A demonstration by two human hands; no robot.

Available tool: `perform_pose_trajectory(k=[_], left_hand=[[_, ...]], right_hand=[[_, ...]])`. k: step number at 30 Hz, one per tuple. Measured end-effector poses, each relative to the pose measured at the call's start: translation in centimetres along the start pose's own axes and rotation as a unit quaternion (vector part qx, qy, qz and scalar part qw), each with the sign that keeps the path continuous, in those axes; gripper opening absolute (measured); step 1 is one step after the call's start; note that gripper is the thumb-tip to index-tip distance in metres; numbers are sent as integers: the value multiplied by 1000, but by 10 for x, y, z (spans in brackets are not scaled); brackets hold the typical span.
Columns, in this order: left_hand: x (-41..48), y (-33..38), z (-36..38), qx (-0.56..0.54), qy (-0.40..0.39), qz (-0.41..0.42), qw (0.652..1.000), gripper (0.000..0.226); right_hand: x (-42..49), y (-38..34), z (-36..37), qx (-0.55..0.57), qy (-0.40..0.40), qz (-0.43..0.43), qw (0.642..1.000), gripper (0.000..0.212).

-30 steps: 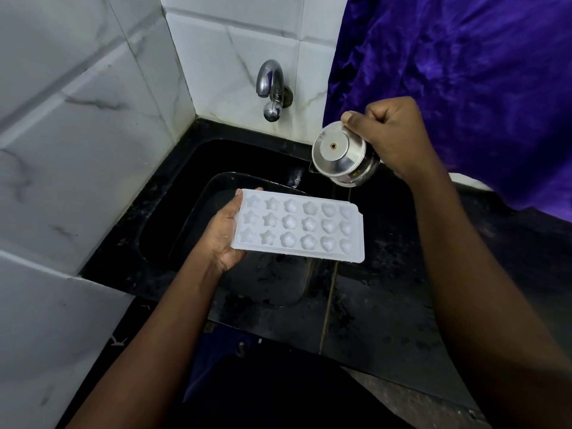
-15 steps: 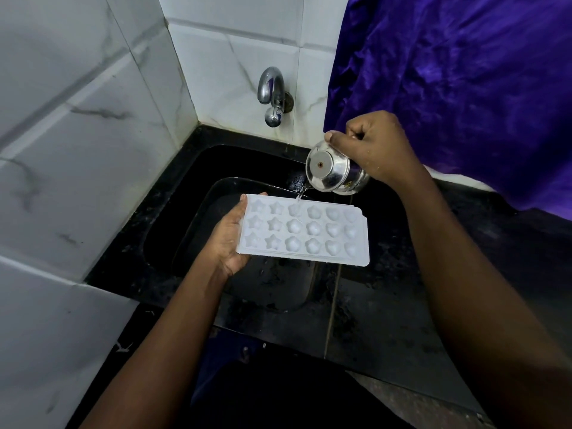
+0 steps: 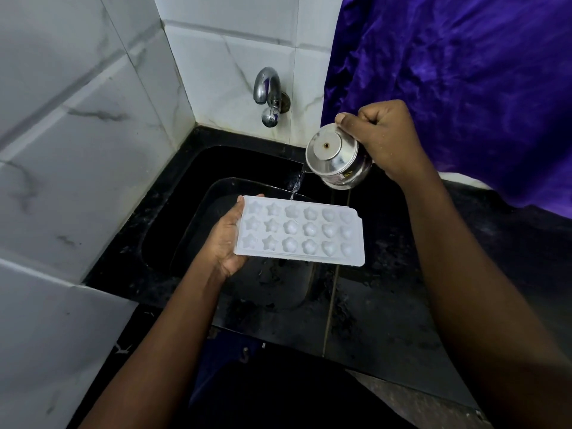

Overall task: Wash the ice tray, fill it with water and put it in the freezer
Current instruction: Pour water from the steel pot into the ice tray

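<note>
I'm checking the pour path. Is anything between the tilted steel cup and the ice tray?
Nothing visible does. Only a thin water stream crosses the open gap from the steel cup, gripped by the right hand, to the far edge of the ice tray.

We see a matt white plastic ice tray (image 3: 299, 233), a polished steel cup (image 3: 335, 159), a chrome tap (image 3: 268, 96), glossy marbled tiles (image 3: 77, 156), seemingly velvety purple cloth (image 3: 464, 82).
</note>
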State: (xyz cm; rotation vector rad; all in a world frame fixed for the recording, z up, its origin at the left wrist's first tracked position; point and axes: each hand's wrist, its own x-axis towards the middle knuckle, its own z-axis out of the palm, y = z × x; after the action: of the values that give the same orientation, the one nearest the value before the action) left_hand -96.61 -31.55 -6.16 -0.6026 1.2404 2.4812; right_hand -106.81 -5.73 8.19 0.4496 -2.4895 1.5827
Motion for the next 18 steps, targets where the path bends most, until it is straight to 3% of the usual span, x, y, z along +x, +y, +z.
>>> perform_pose_trajectory(k=[7,18], left_hand=[[-1,-2,4,2,0,5,1000,51],[-4,-4,14,22,-2,3,1000,50]], right_hand=[[3,-10,0,54,17,6,998,60],[2,-18,19,-98,-37,-46,993,58]])
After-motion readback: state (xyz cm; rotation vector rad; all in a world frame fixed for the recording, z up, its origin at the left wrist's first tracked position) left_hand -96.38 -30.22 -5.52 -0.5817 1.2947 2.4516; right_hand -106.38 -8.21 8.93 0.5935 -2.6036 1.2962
